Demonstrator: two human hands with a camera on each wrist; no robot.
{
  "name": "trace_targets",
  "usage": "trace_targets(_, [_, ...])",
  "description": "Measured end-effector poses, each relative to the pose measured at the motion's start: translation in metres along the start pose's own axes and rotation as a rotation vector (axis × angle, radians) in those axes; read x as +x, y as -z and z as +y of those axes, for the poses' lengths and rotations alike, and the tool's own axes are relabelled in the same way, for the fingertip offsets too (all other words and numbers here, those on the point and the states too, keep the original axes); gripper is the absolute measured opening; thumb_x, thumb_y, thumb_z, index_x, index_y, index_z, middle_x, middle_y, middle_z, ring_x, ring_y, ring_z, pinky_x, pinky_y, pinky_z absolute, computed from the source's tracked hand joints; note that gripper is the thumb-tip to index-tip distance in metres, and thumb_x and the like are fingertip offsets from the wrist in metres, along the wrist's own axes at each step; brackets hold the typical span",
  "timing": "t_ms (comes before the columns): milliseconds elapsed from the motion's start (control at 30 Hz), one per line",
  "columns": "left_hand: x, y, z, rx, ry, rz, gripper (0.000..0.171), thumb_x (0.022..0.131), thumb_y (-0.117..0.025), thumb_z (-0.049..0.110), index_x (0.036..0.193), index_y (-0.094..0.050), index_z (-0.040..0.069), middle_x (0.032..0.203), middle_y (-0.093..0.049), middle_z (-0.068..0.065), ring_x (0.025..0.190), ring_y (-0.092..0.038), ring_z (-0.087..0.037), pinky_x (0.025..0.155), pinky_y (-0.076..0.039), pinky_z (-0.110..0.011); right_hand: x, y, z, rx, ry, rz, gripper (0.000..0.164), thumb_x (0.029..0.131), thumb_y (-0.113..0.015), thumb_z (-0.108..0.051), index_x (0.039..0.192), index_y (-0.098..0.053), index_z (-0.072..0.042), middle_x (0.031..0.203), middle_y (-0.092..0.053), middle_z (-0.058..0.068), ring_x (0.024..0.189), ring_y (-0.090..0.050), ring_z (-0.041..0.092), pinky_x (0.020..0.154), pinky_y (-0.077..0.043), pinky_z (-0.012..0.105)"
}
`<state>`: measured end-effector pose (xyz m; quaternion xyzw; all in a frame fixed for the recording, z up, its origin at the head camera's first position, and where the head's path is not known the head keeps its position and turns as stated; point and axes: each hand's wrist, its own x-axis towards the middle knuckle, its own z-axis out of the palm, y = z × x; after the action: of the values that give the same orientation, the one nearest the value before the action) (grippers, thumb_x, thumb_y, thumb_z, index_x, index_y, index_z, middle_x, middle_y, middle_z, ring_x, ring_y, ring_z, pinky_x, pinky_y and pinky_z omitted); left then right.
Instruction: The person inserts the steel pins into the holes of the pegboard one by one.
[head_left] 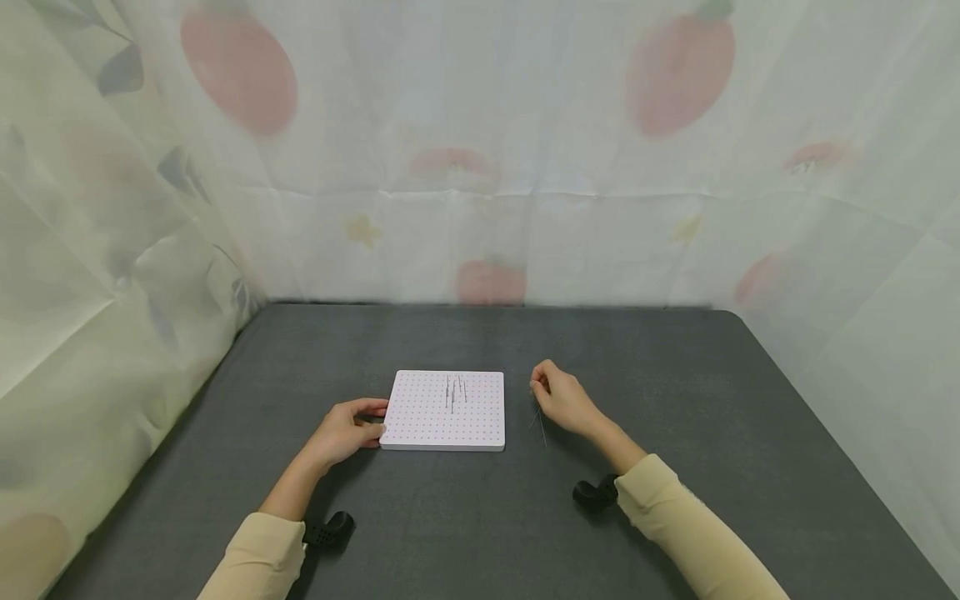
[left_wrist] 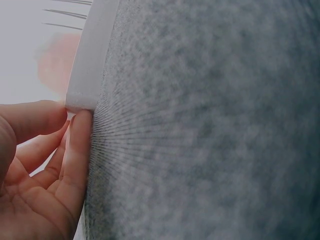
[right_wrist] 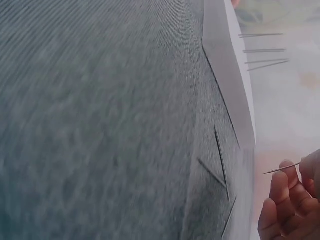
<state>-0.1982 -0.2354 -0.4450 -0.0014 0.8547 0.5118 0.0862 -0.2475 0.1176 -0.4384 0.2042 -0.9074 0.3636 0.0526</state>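
Observation:
A white board (head_left: 480, 427) dotted with rows of small holes lies flat on the table, several thin metal needles (head_left: 453, 398) standing upright in its far middle part. My left hand (head_left: 341, 431) holds the board's left edge near the front corner; thumb and fingertips touch that edge in the left wrist view. To the right of the board, apart from it, my right hand (head_left: 566, 402) is raised slightly over the table. Its thumb and fingertips pinch one needle (right_wrist: 281, 170), whose pointed end sticks out. Loose needles (right_wrist: 221, 159) lie on the table below this hand.
The dark grey table (head_left: 450, 517) reaches back to a pale curtain (head_left: 562, 250) printed with fruit, which also hangs along the left and right sides. Black wrist cameras (head_left: 596, 493) project inward from both beige sleeves (head_left: 690, 525).

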Motion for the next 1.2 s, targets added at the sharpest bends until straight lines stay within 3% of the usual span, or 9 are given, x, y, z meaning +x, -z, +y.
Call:
trace_targets(200, [0.0,0.0,0.0,0.007,-0.01,-0.002,0.044,0.084,-0.061,0.001,0.127,-0.05,-0.004,0.118,-0.054,-0.021,0.084,-0.061,-0.018,0.068,-0.056,-0.032,0.003,-0.005,-0.006,0.031,0.015,-0.016,0.005,0.092,-0.052,-0.009,0.091,-0.049,-0.005,0.076,-0.055,0.0,0.061,-0.046,0.009,0.052,-0.04,0.022])
trace_targets(567, [0.002,0.0,-0.002,0.018,0.006,0.01,0.045,0.084,-0.061,0.001,0.127,-0.051,-0.001,0.119,-0.055,-0.019,0.084,-0.06,-0.017,0.068,-0.056,-0.031,0.01,-0.017,-0.024,0.114,-0.05,-0.058,0.005,0.09,-0.052,-0.009,0.094,-0.05,-0.011,0.082,-0.054,-0.001,0.068,-0.049,0.01,0.056,-0.042,0.022])
trace_targets(1200, [0.001,-0.001,-0.001,0.02,0.016,0.005,0.045,0.084,-0.062,0.002,0.127,-0.05,-0.003,0.118,-0.055,-0.019,0.084,-0.06,-0.016,0.068,-0.056,-0.032,0.016,-0.035,-0.044,0.153,0.005,-0.034,0.007,0.088,-0.058,-0.011,0.091,-0.051,-0.013,0.083,-0.057,-0.003,0.073,-0.054,0.009,0.059,-0.044,0.022])
